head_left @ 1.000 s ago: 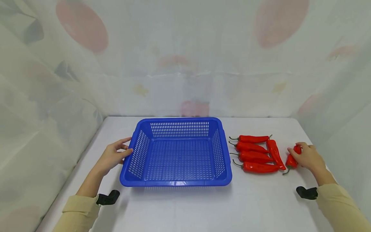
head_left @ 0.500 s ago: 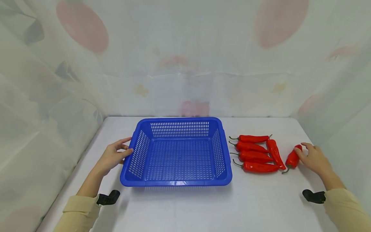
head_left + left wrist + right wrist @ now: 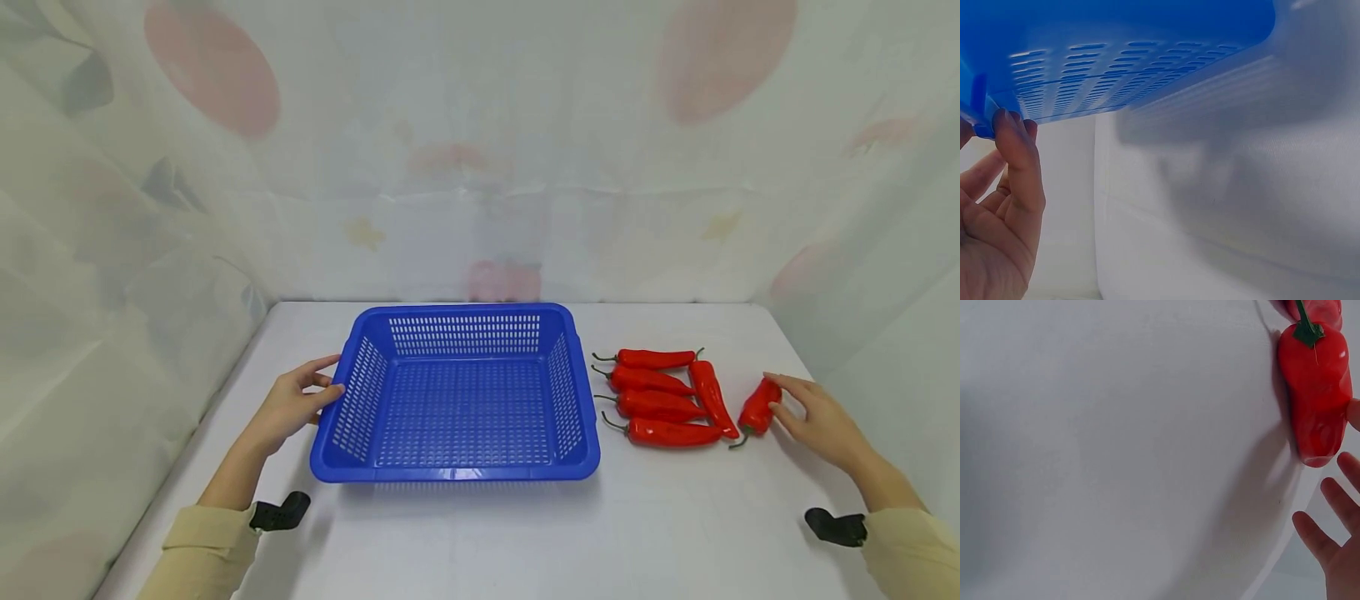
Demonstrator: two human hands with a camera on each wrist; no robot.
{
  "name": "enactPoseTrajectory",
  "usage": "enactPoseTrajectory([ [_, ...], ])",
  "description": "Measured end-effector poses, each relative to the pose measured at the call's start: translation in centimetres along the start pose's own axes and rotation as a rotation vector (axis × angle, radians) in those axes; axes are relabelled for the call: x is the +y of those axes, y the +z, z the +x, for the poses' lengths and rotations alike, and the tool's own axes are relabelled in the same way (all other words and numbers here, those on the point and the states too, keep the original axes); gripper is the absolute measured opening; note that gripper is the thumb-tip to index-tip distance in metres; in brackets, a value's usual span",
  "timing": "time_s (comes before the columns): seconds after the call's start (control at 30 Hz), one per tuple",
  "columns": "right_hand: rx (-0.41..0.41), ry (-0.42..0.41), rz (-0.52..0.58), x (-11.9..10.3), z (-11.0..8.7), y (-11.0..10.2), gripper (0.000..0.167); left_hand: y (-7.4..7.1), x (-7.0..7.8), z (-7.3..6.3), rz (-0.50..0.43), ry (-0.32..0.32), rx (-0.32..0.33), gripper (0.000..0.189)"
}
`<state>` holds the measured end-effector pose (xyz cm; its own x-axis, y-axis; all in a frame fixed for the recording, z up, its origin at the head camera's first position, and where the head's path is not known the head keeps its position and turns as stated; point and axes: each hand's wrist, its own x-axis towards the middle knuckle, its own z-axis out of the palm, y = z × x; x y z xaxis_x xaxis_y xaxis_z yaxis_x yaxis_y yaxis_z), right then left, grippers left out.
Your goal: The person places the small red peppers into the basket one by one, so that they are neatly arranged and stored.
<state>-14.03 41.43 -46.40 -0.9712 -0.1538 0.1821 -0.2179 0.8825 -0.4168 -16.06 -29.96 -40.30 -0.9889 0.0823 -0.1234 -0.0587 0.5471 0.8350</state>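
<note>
My left hand (image 3: 296, 398) pinches the left rim of a blue plastic basket (image 3: 453, 474), thumb over the edge and fingers outside it. The left wrist view shows those fingers (image 3: 1019, 156) curled under the rim beside the slotted wall. At the right of the table, my right hand (image 3: 817, 417) is beside a red chili pepper (image 3: 759, 407) with a green stem, its fingertips right at the pepper. In the right wrist view the fingers (image 3: 1338, 497) are spread apart near the tip of that pepper (image 3: 1316, 394).
Several more red peppers (image 3: 660, 406) lie in a stack of rows between the basket and the right hand, one pepper (image 3: 712, 400) slanting at their right end. A white table (image 3: 510, 542) carries everything. Patterned sheeting (image 3: 480, 167) rises behind and at both sides.
My right hand has drawn back to the right and its fingers have loosened from the pepper, which stays on the table. The left hand and basket have not moved.
</note>
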Motion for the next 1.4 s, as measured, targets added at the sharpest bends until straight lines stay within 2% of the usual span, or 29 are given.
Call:
enactPoseTrajectory([
  [0.13,0.013,-0.061,0.000,0.1,-0.2,0.1,0.044,0.0,0.0,-0.1,-0.007,0.000,0.001,0.061],
  [0.47,-0.017,-0.068,0.019,0.2,-0.3,-0.1,0.045,0.2,-0.3,-0.2,-0.012,0.004,0.004,0.062],
  [0.67,-0.035,-0.028,0.019,0.5,-0.5,-0.3,0.049,0.2,-0.4,-0.1,-0.010,0.009,0.009,0.061],
  [0.87,-0.014,-0.014,-0.019,1.1,-1.0,-0.4,0.052,0.2,-0.4,0.0,-0.011,0.012,0.006,0.061],
  [1.4,-0.027,0.097,-0.089,1.2,-1.3,-0.8,0.052,0.2,-0.1,0.0,-0.012,0.014,0.005,0.061],
])
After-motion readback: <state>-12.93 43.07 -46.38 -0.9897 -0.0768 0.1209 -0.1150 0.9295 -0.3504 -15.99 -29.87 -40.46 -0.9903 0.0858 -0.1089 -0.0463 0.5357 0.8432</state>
